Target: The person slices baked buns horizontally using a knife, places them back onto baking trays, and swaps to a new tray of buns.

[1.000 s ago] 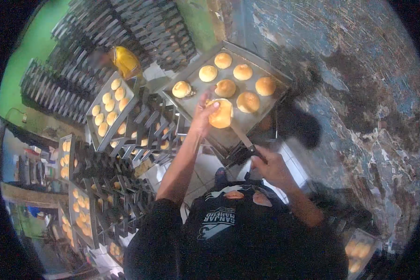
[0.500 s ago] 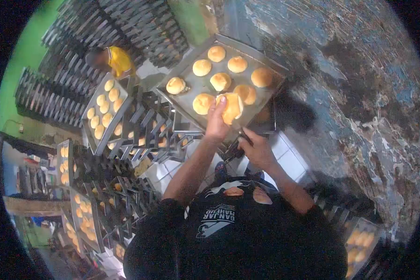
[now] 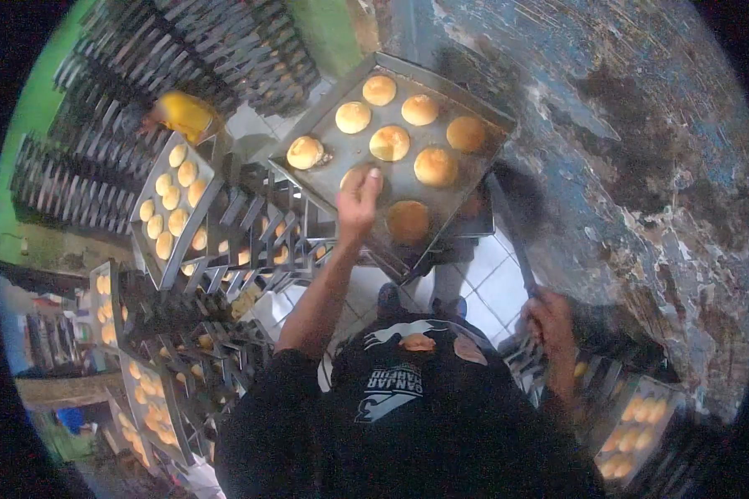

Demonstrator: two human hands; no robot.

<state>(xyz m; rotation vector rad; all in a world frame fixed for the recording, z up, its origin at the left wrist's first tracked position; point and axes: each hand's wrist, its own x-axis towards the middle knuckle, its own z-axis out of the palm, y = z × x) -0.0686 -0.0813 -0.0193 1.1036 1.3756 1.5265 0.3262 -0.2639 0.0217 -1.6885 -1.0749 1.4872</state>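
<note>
Gripping a bun [image 3: 352, 176] from above, the left hand [image 3: 357, 207] has its thumb raised along the near side and its fingers curled, mostly hidden; how firmly they press cannot be told. Right hand [image 3: 551, 320] closed round the handle of a knife [image 3: 522, 258], out to the right of the tray [image 3: 375, 235]; blade points away from the body, towards the tray's right corner, touching no bun.

Landmark: the tray. Buns on it: nine, counting the one under the left hand. Nearest the right hand, well apart from it, is a browner bun [image 3: 408, 221] at the tray's near part. At the tray's left corner, one bun [image 3: 305, 152] has a ragged, crumbly edge.

Progress, as judged: work under way, no cut being made at this instant. The other tops look whole; slits in their sides cannot be made out, so finished and unfinished buns cannot be counted.

Outward: under the tray's right side, another tray [image 3: 474, 226]. Left of the tray, a bun-filled tray [image 3: 168, 272] on stacked trays; behind that, a person in yellow [image 3: 186, 116]. Right of the tray, a stained wall [image 3: 641, 158].
</note>
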